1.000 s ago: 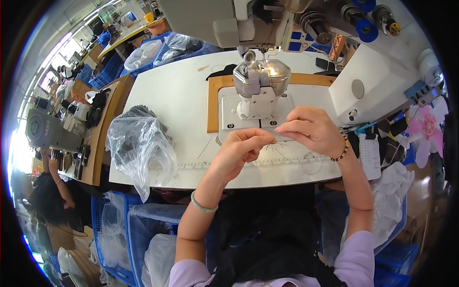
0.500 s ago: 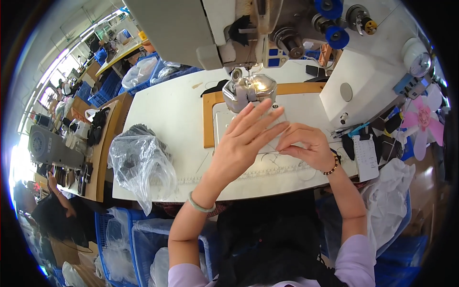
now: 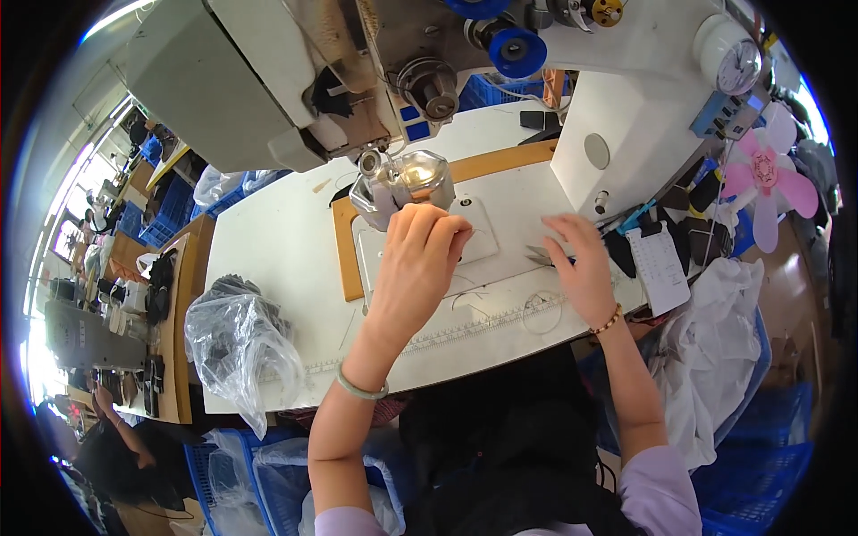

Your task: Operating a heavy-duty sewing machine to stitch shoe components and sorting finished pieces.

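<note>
My left hand [image 3: 413, 272], a pale bangle on its wrist, is closed just in front of the shiny metal foot area [image 3: 380, 198] of a sewing machine [image 3: 223, 98]. Its fingers are bent together, and whatever they may pinch is too small or hidden to name. My right hand [image 3: 585, 275], wearing a beaded bracelet, hovers over the table's right part with thumb and fingers apart. Beside its fingertips lie small scissors [image 3: 541, 257], partly covered by the hand. Loose threads [image 3: 469, 299] lie between the two hands on the white table [image 3: 268, 241].
A clear plastic bag of dark pieces [image 3: 241, 335] rests at the table's left. To the right are a paper card [image 3: 659, 268], assorted tools and a pink fan [image 3: 766, 170]. Blue crates [image 3: 295, 469] stand below the near edge. Another person's arm [image 3: 125, 429] shows far left.
My hands have drawn apart. The left has gone from spread fingers to closed; the right has moved from beside it to the scissors. The view has shifted, with the machine now further left.
</note>
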Demonstrator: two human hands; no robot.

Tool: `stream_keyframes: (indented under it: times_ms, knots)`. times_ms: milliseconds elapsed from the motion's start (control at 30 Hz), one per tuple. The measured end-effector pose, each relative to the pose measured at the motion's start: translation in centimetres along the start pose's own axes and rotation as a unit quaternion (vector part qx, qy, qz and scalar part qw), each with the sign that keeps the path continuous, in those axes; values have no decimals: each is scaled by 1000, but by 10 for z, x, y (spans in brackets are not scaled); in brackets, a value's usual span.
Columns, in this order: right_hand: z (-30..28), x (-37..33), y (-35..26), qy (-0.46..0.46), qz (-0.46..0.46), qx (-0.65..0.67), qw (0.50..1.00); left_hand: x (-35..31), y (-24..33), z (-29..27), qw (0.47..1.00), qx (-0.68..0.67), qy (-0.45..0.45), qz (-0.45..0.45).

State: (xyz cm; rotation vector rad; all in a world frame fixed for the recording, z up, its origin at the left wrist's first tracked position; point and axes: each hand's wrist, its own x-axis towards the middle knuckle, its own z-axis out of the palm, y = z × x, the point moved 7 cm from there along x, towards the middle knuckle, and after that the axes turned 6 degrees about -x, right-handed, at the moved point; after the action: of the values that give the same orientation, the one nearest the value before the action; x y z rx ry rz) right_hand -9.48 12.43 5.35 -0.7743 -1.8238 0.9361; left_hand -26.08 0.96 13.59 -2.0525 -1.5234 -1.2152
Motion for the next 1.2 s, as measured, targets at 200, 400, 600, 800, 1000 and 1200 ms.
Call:
stream_keyframes:
  times_ms: [200,400,600,800,1000,1200]
  knots:
    - [3,-21,37,-67,-123,-387,912,2,1,1,1000,5,9,-7]
    - [1,-15,10,-2,-209,-406,890,3,1,0,998,-3,32,-52]
    - [11,-34,-25,-17,44,92,995,3,2,-4,984,-63,105,-131]
    - [78,-27,-34,-243,220,385,862,5,4,-9,974,-103,124,-158]
    - [84,-18,-41,-225,182,419,861,5,1,-10,978,-95,104,-153]
    - [91,-18,-33,-221,228,477,819,5,4,-12,985,-71,88,-130]
